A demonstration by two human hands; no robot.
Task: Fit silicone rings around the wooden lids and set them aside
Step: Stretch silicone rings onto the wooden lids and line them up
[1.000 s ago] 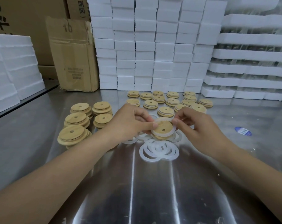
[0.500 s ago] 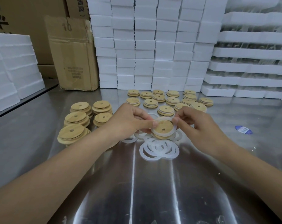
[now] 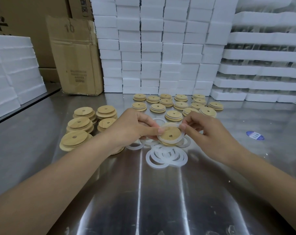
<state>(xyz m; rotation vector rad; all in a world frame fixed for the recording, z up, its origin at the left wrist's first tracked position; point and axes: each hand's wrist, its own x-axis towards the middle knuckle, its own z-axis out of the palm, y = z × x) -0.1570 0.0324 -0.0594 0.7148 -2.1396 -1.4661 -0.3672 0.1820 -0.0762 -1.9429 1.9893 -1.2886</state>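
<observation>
Steel table (image 3: 160,192), white foam blocks (image 3: 160,48) stacked behind, cardboard boxes (image 3: 76,56) left

The round tan wooden lids (image 3: 157,107) look matt and smooth; flat white silicone rings (image 3: 149,159), frosted; grey metal table (image 3: 160,200), glossy; white foam blocks (image 3: 150,48), grainy.

Round wooden lid (image 3: 168,132) (center hole) tilted, translucent silicone ring (image 3: 162,139) partly round it, loose rings (image 3: 166,156) lying beneath

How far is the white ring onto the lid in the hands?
Around it, seemingly not seated: the ring rims the lid loosely; left hand holds the lid, right hand pinches the ring.
</observation>
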